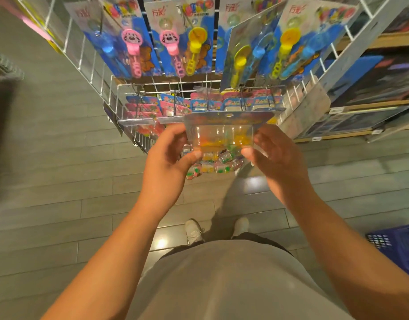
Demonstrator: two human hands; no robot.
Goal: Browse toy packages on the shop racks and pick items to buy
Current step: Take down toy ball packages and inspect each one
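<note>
1. Clear plastic forms the blister pack held up in front of the wire rack, with yellow and orange pieces showing blurred inside it.
2. The left hand grips the pack's left edge, thumb against its lower corner and fingers curled behind.
3. The right hand grips the right edge the same way, thumb on the lower corner.
4. Above the pack, bubble wand cards in blue, pink and yellow hang from the rack's upper hooks.
5. Just behind the pack, smaller pink and blue packets hang in a row on lower hooks.
6. Below, white shoes stand on the grey plank floor.
7. A blue basket sits on the floor at the right edge.
</note>
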